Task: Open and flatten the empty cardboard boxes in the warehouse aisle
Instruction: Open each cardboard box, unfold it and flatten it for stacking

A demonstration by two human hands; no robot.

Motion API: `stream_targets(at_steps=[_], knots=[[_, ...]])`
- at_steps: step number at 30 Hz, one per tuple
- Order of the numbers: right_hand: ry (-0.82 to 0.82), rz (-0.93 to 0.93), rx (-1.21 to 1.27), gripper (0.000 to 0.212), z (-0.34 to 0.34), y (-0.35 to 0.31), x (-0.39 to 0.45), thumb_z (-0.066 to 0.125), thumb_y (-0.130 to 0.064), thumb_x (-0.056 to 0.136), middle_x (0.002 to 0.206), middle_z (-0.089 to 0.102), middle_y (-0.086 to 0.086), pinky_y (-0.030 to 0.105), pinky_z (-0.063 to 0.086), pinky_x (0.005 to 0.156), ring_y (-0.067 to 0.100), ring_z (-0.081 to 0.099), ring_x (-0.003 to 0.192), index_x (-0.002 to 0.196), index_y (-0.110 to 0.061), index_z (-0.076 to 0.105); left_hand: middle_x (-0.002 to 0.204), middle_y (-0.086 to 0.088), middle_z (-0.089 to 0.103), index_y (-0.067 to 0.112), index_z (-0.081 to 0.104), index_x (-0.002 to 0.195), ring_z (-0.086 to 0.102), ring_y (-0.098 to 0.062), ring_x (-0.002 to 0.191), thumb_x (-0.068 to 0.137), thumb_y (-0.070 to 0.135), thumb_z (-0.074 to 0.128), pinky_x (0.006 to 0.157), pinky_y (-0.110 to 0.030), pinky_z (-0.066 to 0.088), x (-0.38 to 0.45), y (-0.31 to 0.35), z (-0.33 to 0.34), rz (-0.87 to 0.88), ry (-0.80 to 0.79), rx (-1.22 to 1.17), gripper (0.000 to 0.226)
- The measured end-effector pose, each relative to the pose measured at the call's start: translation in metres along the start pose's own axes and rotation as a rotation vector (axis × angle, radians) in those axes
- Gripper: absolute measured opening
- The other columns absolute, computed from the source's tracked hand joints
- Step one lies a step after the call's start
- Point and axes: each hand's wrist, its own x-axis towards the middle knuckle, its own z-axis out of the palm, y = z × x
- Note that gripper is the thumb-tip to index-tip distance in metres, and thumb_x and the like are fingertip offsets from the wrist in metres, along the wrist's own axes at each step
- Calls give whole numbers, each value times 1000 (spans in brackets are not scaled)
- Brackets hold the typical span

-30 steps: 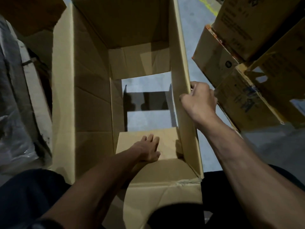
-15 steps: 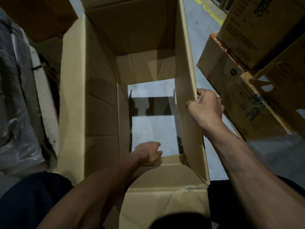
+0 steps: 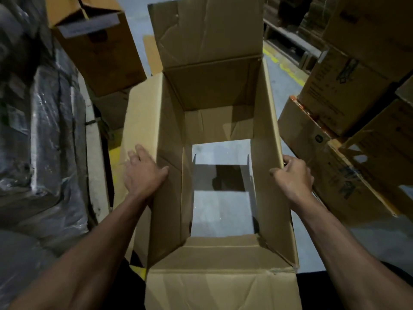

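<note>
Two hands (image 3: 143, 175) (image 3: 292, 175), one opened cardboard box (image 3: 212, 285), and several stacked cartons (image 3: 335, 104) beside it

Single head-worn view, looking steeply down, close over open box (image 3: 214, 135), wide-angle
</note>
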Motion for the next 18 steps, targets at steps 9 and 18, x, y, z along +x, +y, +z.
stream_targets(at_steps=[9,18], knots=[[98,16,76,20,-5,-13,3,63,-12,94,102,63,6,41,52,93,28,62,99,114,-14,66,123,-15,66,21,28,154,64,-40,107,87,12,65,87,-44,53,-49,-9,14,264,-107,-280,77],[105,84,159,12,-5,-19,21,63,-21,93,104,65,8,53,54,92,33,64,102,98,-22,52,146,-4,51,31,16,158,60,-29,116,82,30,46,96,-41,49,-117,-2,33,426,-207,-319,81]])
